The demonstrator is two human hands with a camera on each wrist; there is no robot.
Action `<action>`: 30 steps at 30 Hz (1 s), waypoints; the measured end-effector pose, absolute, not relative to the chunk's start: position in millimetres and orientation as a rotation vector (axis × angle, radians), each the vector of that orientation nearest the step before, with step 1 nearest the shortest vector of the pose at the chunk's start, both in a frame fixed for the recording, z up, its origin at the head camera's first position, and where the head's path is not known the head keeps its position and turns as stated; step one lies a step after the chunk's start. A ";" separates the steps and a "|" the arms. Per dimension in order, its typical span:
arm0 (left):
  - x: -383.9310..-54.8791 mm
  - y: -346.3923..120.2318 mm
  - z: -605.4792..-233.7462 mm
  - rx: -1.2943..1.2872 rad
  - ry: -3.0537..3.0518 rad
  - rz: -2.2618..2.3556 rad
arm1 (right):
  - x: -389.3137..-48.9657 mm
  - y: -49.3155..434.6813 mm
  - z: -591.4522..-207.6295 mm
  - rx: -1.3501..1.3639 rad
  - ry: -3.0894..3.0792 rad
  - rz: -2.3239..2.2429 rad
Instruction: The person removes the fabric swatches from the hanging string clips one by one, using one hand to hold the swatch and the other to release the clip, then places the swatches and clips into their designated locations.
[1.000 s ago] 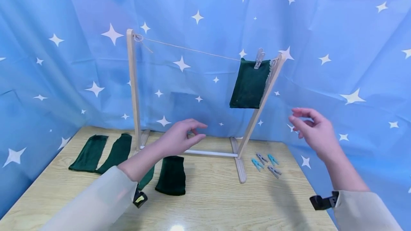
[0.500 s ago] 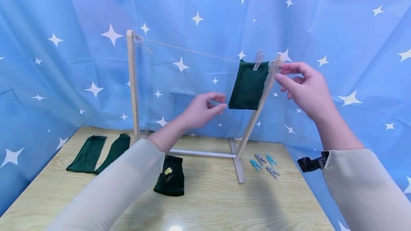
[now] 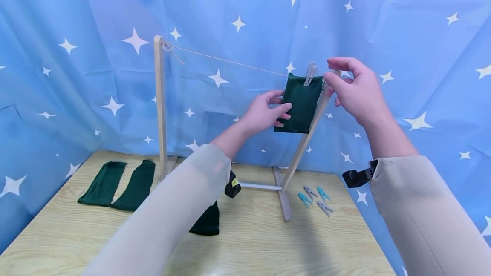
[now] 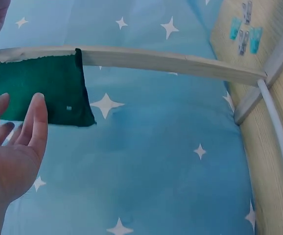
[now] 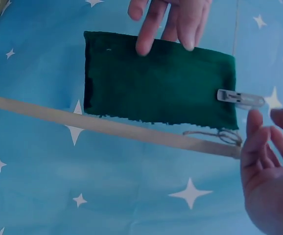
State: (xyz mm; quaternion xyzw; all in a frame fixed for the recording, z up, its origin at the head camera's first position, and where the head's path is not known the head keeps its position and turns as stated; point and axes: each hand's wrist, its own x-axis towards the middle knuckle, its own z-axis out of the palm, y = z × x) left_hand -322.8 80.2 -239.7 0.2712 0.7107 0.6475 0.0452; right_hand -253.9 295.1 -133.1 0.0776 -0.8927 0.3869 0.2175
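Observation:
A dark green cloth (image 3: 304, 103) hangs from the right end of a string line (image 3: 230, 60), held by a pale grey clothespin (image 3: 309, 76) on its top edge. My left hand (image 3: 264, 114) is at the cloth's left edge, fingers spread, with fingertips overlapping it in the right wrist view; whether they press it I cannot tell. My right hand (image 3: 356, 90) is beside the cloth's top right corner near the wooden post (image 3: 307, 139). In the right wrist view its thumb and fingers stand apart, close to the clothespin (image 5: 240, 98) without gripping it.
Several more green cloths (image 3: 102, 183) lie at the left of the wooden table (image 3: 261, 242), one partly behind my left sleeve. Several blue and grey clothespins (image 3: 305, 199) lie right of the rack's foot (image 3: 284, 205). A blue star-patterned curtain (image 3: 230, 7) hangs behind.
Both hands have risen towards the hanging cloth: the left went up and right to its left edge, the right went up and left to its top right corner. The cloth still hangs from its clothespin.

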 end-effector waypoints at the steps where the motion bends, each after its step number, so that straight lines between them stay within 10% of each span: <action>1: -323.2 82.2 -238.3 0.823 2.156 1.992 | -254.9 293.4 -131.9 0.223 -2.478 1.075; 30: -320.9 84.2 -235.5 0.821 2.373 2.039 | -266.7 281.3 -129.8 0.270 -2.500 1.070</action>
